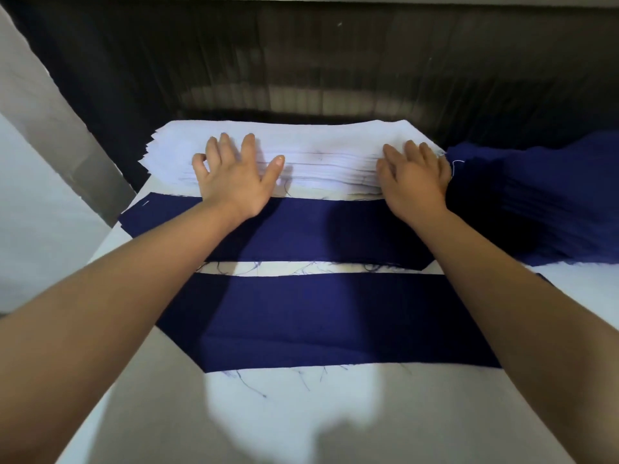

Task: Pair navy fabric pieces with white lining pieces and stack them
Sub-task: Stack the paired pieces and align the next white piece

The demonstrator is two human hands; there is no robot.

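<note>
On the near edge of the lining stack (301, 145), the left hand's (231, 177) fingers lie spread wide, thumb out, palm down. Over at the stack's right end, the right hand's (415, 177) fingers sit close together, flat, pinching nothing. Below the wrists, a navy strip (318, 229) crosses the table (301, 413), and a second strip (318, 323) lies nearer. A navy pile (536, 202) butts against the stack's right.
</note>
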